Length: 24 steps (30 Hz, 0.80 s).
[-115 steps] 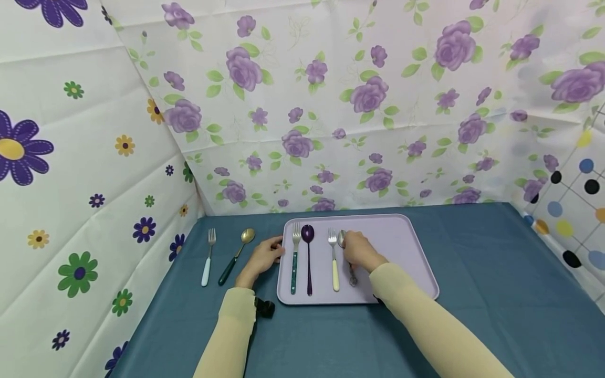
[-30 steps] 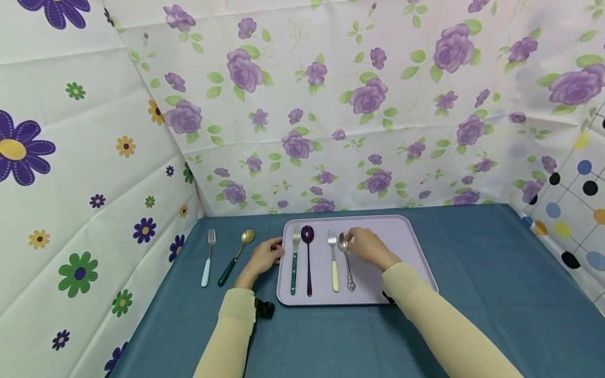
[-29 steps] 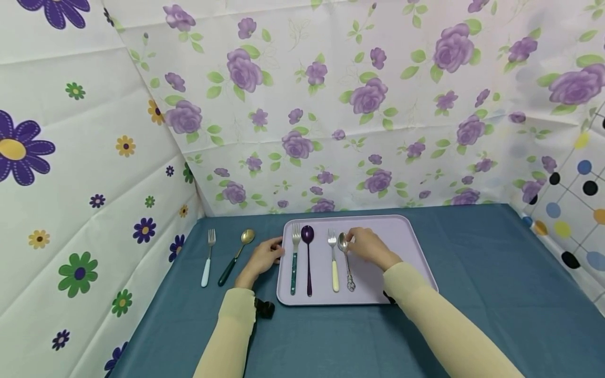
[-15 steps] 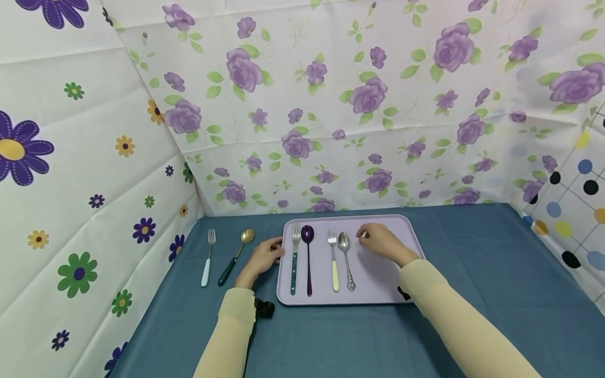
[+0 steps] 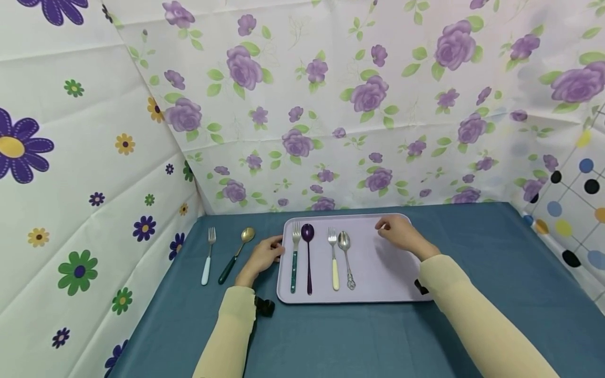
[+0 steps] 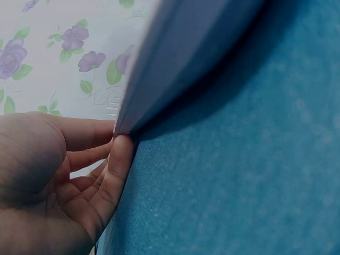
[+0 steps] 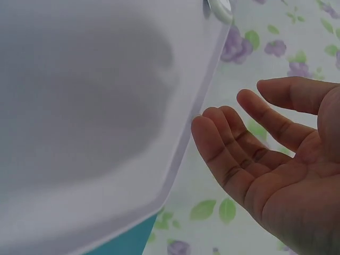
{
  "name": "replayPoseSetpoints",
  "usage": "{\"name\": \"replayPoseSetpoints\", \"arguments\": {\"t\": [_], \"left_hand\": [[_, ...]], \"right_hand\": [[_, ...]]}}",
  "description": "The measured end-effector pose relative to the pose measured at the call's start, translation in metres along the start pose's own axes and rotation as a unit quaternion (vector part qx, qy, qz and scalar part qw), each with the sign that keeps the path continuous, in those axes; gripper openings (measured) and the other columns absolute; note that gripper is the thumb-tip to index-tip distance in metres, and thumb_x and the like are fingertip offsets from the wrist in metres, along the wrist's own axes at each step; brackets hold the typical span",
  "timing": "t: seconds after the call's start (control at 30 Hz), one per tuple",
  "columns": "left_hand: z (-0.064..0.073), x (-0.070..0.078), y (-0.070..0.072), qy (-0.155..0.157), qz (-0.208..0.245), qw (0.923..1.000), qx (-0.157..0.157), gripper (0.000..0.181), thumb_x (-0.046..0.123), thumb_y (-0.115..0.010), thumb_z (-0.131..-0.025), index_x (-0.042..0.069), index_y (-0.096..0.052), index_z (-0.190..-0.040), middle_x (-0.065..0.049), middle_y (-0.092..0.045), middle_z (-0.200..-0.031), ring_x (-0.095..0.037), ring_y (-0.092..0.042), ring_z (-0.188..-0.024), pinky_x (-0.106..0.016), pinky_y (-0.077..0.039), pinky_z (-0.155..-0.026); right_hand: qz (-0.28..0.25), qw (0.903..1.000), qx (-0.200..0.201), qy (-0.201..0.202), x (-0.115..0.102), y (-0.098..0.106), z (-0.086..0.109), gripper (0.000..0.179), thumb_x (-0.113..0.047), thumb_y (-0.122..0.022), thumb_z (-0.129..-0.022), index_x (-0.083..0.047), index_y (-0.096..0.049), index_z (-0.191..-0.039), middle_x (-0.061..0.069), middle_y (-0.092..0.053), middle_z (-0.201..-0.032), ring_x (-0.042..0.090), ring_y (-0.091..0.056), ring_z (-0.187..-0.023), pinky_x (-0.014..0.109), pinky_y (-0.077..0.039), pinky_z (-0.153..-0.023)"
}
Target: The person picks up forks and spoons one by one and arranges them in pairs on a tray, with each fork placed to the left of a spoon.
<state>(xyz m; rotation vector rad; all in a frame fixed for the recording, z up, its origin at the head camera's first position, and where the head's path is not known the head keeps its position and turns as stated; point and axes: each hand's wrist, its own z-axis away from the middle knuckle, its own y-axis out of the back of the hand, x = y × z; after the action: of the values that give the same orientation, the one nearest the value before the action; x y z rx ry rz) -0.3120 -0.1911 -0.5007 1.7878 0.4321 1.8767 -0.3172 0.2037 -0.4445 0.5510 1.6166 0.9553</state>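
Note:
A lilac tray holds a fork with a green handle, a purple spoon, a fork with a yellow handle and a silver spoon with an ornate handle, side by side. My left hand is at the tray's left edge; in the left wrist view its thumb and fingers pinch the rim. Over the right part of the tray hovers my right hand. Its fingers are loosely bent and hold nothing, as the right wrist view shows.
Left of the tray, a fork with a pale blue handle and a gold spoon with a dark green handle lie on the blue tablecloth. Flower-printed sheets stand behind and to the left; a dotted one rises at the right.
My right hand let go of the silver spoon, leaving it beside the yellow-handled fork, and moved right and away from it. My left hand stays at the tray's edge.

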Motion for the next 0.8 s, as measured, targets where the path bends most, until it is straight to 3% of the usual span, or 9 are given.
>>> {"name": "replayPoseSetpoints", "arguments": {"t": [0.2, 0.8], "left_hand": [[0.0, 0.0, 0.0, -0.001, 0.0, 1.0, 0.002, 0.049, 0.01, -0.059, -0.105, 0.0, -0.05, -0.153, -0.013, -0.062, -0.106, -0.021, -0.065, -0.094, -0.034, -0.061, -0.082], [0.0, 0.002, 0.001, -0.005, -0.004, 1.0, -0.001, 0.049, 0.01, -0.059, -0.105, 0.0, -0.051, -0.152, -0.012, -0.062, -0.105, -0.02, -0.064, -0.092, -0.033, -0.061, -0.081]], "right_hand": [[-0.01, 0.9992, -0.02, -0.034, 0.011, 0.013, 0.004, 0.029, -0.011, -0.055, -0.105, 0.008, -0.066, -0.124, 0.028, -0.065, -0.116, 0.038, -0.064, -0.1, 0.049, -0.055, -0.079], [-0.018, 0.9983, -0.022, -0.051, 0.044, 0.031, 0.018, 0.036, -0.015, -0.053, -0.106, 0.009, -0.064, -0.129, 0.034, -0.062, -0.122, 0.044, -0.064, -0.104, 0.051, -0.058, -0.079]]}}
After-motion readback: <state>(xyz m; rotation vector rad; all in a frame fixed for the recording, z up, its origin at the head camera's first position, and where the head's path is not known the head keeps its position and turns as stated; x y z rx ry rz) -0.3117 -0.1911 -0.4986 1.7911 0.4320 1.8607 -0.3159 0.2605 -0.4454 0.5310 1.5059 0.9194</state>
